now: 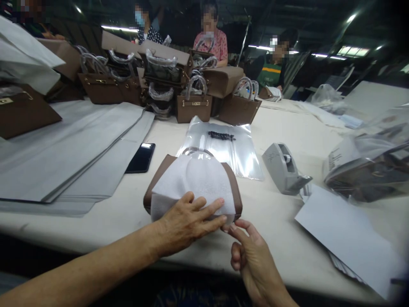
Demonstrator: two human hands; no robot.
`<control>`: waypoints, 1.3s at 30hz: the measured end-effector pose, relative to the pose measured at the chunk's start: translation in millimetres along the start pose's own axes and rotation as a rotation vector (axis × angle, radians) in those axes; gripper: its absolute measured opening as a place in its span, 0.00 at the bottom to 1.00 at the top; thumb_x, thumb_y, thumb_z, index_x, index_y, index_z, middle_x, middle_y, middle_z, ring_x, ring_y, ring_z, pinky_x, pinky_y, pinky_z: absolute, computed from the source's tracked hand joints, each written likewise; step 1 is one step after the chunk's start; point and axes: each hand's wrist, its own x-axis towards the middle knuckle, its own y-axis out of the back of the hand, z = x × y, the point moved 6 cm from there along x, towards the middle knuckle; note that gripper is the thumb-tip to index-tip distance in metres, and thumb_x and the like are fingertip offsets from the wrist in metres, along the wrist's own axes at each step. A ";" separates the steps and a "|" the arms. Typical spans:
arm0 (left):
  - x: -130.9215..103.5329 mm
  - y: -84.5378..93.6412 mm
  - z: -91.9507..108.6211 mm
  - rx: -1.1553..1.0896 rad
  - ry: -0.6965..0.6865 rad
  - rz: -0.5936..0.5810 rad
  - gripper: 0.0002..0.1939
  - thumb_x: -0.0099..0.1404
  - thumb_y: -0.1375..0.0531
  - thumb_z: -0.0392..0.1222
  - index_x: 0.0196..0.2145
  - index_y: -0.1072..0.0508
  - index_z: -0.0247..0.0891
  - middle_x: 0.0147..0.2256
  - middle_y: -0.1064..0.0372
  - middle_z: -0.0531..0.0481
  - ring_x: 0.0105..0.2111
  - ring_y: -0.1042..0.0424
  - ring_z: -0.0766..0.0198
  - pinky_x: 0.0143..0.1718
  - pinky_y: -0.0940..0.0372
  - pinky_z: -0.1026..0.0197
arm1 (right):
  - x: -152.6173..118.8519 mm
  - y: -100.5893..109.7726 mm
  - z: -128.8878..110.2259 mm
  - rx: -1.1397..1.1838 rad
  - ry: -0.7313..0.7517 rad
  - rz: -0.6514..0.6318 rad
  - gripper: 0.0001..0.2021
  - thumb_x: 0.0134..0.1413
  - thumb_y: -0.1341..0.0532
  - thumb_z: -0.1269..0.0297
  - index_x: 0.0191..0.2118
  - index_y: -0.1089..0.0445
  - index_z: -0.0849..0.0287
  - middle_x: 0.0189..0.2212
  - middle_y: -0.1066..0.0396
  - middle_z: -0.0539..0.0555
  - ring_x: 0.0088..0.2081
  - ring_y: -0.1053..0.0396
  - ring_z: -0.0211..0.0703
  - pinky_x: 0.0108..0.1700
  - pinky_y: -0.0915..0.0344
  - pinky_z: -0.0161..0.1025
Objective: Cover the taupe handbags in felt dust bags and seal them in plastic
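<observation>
At the left of the frame, grey sheets (70,145) lie stacked on the tabletop (271,230), with a phone (141,158) at their right edge. In the lower centre sits a brown bag (237,187), its long axis running across the frame, a white wrap (204,177) over its middle. The left hand (182,224) lies on the wrap's lower part, its grip flat, fingers spread, grasping nothing. Behind the bag is clear film (247,157). The right hand (254,253), nearer the bag's lower right corner, reaches it from below right, so the corner lies up and left of its palm; whether its curled fingers pinch anything cannot be told. Farther right stand a dispenser (277,170) and white paper (348,234).
</observation>
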 end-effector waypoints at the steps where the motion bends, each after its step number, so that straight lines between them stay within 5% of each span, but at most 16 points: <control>1: -0.4 -0.7 1.1 0.007 0.001 -0.006 0.21 0.63 0.49 0.39 0.54 0.42 0.48 0.59 0.50 0.49 0.38 0.41 0.59 0.36 0.48 0.56 | 0.5 7.1 3.0 0.033 -0.034 0.022 0.23 0.41 0.35 0.55 0.39 0.45 0.57 0.30 0.31 0.49 0.14 0.46 0.26 0.13 0.50 0.24; 4: -1.0 -1.9 4.2 0.030 0.000 -0.016 0.18 0.64 0.50 0.39 0.52 0.40 0.49 0.59 0.51 0.47 0.39 0.41 0.59 0.37 0.48 0.55 | 1.1 27.8 -10.0 0.049 0.068 0.097 0.20 0.43 0.35 0.56 0.39 0.43 0.58 0.31 0.31 0.50 0.14 0.48 0.25 0.13 0.51 0.24; 7: -0.1 -1.9 6.0 0.056 0.030 -0.015 0.17 0.64 0.50 0.38 0.50 0.39 0.49 0.59 0.51 0.47 0.39 0.41 0.60 0.38 0.47 0.54 | -5.4 17.0 -58.0 -0.123 0.432 0.023 0.15 0.48 0.38 0.57 0.39 0.40 0.57 0.30 0.31 0.49 0.23 0.37 0.32 0.23 0.37 0.30; 11: -0.1 -3.7 13.3 0.074 0.085 0.010 0.18 0.63 0.49 0.40 0.51 0.39 0.50 0.58 0.49 0.48 0.43 0.41 0.57 0.42 0.47 0.52 | -15.5 -66.5 -107.1 -0.569 0.849 -0.346 0.13 0.56 0.46 0.57 0.46 0.37 0.55 0.45 0.34 0.53 0.47 0.36 0.41 0.50 0.38 0.40; 14: -10.4 -1.9 20.4 0.059 0.106 0.113 0.16 0.63 0.48 0.40 0.50 0.36 0.47 0.53 0.41 0.48 0.48 0.42 0.55 0.47 0.48 0.50 | -11.6 -133.9 -100.5 -0.855 1.022 -0.617 0.19 0.58 0.50 0.55 0.52 0.40 0.57 0.51 0.39 0.55 0.53 0.42 0.42 0.56 0.44 0.43; 17: -38.9 14.3 19.6 -0.011 0.183 0.384 0.11 0.62 0.47 0.35 0.41 0.31 0.41 0.40 0.32 0.49 0.44 0.38 0.59 0.51 0.47 0.51 | -0.8 -168.8 -78.9 -1.119 1.185 -0.638 0.27 0.53 0.45 0.51 0.54 0.41 0.63 0.54 0.43 0.61 0.55 0.46 0.48 0.57 0.46 0.47; 21: -95.7 35.0 -14.2 -0.153 0.671 0.702 0.13 0.60 0.47 0.32 0.44 0.34 0.36 0.41 0.35 0.45 0.45 0.38 0.59 0.50 0.42 0.52 | -0.7 -176.6 -62.1 -1.303 1.449 -0.520 0.29 0.52 0.44 0.53 0.55 0.42 0.69 0.53 0.43 0.65 0.55 0.47 0.52 0.55 0.44 0.48; 24: -119.5 30.5 -43.6 -0.376 0.984 0.681 0.15 0.59 0.43 0.37 0.45 0.36 0.37 0.51 0.42 0.41 0.53 0.43 0.56 0.54 0.45 0.51 | -11.2 -178.8 -55.6 -1.379 1.617 -0.484 0.22 0.56 0.48 0.61 0.52 0.40 0.71 0.49 0.38 0.65 0.54 0.45 0.54 0.55 0.43 0.49; 30: -109.2 17.3 -67.2 -0.897 0.978 0.571 0.05 0.58 0.41 0.40 0.32 0.32 0.37 0.53 0.43 0.44 0.52 0.39 0.57 0.45 0.37 0.61 | -13.4 -178.1 -67.0 -1.339 1.567 -0.260 0.18 0.56 0.53 0.69 0.50 0.38 0.69 0.41 0.31 0.62 0.42 0.32 0.49 0.41 0.32 0.44; 39: -95.8 11.1 -84.2 -0.873 0.960 0.618 0.02 0.59 0.44 0.35 0.30 0.31 0.36 0.43 0.33 0.47 0.44 0.33 0.63 0.47 0.40 0.62 | -25.2 -167.7 -69.6 -1.143 1.645 -0.299 0.15 0.56 0.49 0.69 0.47 0.33 0.62 0.42 0.30 0.56 0.44 0.32 0.44 0.46 0.34 0.39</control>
